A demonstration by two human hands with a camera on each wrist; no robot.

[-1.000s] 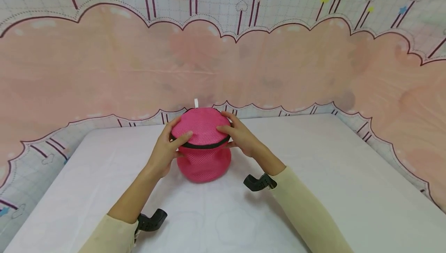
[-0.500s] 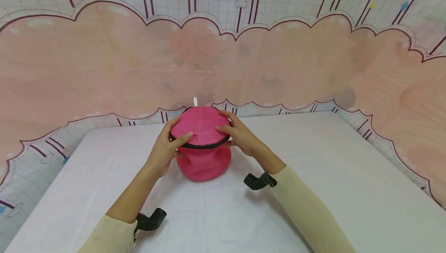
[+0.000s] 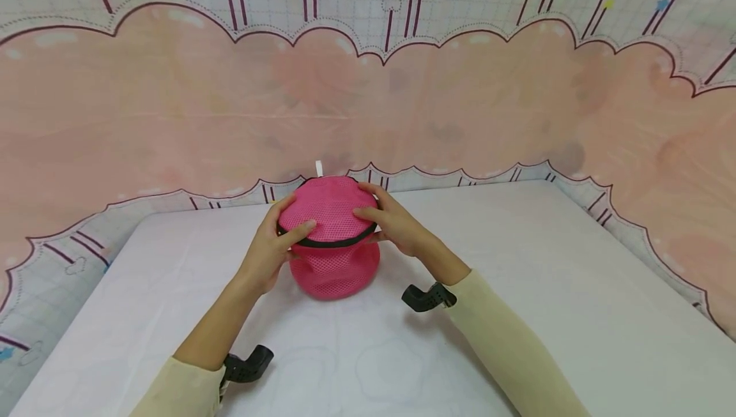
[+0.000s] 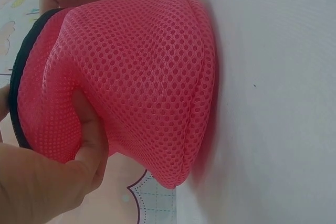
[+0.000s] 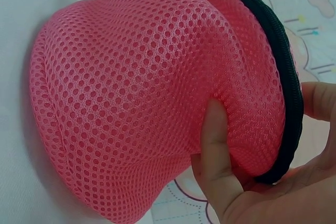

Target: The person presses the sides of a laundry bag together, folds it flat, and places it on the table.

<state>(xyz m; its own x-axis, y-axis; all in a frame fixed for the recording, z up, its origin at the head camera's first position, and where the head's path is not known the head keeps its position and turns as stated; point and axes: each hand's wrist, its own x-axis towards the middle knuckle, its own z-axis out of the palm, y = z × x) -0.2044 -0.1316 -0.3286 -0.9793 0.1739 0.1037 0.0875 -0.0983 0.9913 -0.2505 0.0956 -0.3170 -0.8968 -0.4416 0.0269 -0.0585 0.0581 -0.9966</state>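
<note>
In the head view, a pink mesh bag (image 3: pixel 328 219) was held upright near the middle of the white table (image 3: pixel 517 302), before a patterned backdrop (image 3: pixel 201 98). Its black-edged top was gripped on one side by the left hand (image 3: pixel 271 238) and on the other by the right hand (image 3: pixel 401 227), both thumbs being laid over the upper panel. A white tab (image 3: pixel 319 168) was seen at the far edge. In the left wrist view, the mesh wall was dented by a left-hand finger below the black band (image 4: pixel 23 72). In the right wrist view, the wall was likewise pressed by a right-hand finger.
</note>
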